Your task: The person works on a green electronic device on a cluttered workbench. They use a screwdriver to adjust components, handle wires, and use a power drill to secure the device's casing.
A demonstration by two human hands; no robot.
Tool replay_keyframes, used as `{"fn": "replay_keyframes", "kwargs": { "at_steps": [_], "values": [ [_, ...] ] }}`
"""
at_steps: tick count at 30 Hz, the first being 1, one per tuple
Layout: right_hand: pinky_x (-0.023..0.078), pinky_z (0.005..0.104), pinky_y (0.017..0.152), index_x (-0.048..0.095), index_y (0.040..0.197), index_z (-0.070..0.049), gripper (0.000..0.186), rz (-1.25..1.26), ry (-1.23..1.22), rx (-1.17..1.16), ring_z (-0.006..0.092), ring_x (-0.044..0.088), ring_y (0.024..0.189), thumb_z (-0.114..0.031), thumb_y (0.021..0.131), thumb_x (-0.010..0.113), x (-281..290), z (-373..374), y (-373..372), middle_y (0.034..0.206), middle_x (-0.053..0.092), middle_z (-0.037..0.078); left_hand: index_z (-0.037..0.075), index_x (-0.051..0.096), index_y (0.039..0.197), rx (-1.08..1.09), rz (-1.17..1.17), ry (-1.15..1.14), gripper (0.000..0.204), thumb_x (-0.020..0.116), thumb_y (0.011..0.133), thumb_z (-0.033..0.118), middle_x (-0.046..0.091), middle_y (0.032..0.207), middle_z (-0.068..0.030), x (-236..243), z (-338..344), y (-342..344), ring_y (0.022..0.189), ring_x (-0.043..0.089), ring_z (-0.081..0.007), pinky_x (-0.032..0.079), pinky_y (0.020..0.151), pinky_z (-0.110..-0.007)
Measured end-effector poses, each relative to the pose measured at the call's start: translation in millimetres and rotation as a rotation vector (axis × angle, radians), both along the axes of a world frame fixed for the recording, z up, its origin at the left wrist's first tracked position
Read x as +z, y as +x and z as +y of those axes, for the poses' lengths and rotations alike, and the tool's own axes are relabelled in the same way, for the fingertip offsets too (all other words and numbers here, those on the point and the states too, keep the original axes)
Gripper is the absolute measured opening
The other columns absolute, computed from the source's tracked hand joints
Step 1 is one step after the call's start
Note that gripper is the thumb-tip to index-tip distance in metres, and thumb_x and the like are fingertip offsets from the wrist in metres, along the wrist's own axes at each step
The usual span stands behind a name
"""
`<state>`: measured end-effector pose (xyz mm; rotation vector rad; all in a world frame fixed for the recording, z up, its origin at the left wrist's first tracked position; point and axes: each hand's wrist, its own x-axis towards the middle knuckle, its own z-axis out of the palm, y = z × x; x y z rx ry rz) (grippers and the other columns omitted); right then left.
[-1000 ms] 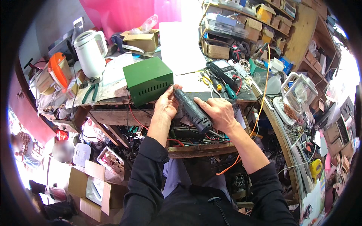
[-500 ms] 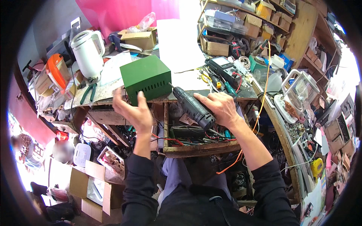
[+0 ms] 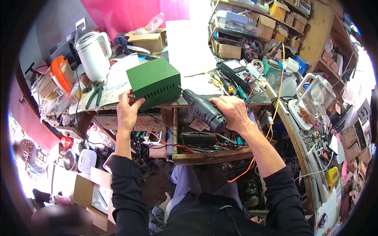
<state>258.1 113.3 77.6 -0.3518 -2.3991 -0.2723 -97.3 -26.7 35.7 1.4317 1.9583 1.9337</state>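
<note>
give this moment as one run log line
left hand: holding green box by its left corner | right hand: holding black drill, tip at box's right edge | drawer: open, wires inside

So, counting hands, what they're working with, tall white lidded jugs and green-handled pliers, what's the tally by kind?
Bare hands (left hand, right hand): 2
Green slotted metal box: 1
Black cylindrical power tool: 1
Tall white lidded jug: 1
Green-handled pliers: 1
Total: 6
</note>
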Motion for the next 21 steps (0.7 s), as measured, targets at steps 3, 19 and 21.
{"fn": "replay_keyframes", "kwargs": {
  "at_steps": [3, 19, 21],
  "values": [
    [0.054, 0.0410, 0.070, 0.066, 0.106, -0.007, 0.034, -0.009, -0.008, -0.007, 0.0302, 0.069, 0.081, -0.023, 0.077, 0.076, 0, 1, -1, 0.086, 0.068, 0.010, 0.004, 0.055, 0.147, -0.053, -0.027, 0.012, 0.066, 0.081, 0.086, 0.006, 0.068, 0.081, -0.0027, 0, 0, -1, 0.072, 0.058, -0.0096, 0.050, 0.069, -0.026],
    [0.054, 0.0429, 0.065, 0.062, 0.127, -0.009, 0.052, 0.023, -0.031, 0.000, 0.0314, 0.069, 0.078, -0.030, 0.082, 0.074, -1, -1, -5, 0.086, 0.067, 0.012, 0.007, 0.053, 0.151, -0.058, 0.018, -0.055, 0.067, 0.079, 0.090, 0.007, 0.060, 0.083, 0.0030, 4, -1, 2, 0.073, 0.051, -0.0075, 0.045, 0.067, -0.023],
    [0.051, 0.0420, 0.066, 0.060, 0.140, -0.012, 0.068, -0.057, 0.016, -0.047, 0.0309, 0.065, 0.076, -0.031, 0.077, 0.078, -1, -3, -1, 0.084, 0.063, 0.010, 0.007, 0.053, 0.151, -0.093, -0.024, -0.031, 0.066, 0.079, 0.090, 0.008, 0.060, 0.083, 0.0035, 7, -3, 5, 0.073, 0.051, -0.0077, 0.045, 0.068, -0.023]
  ]
}}
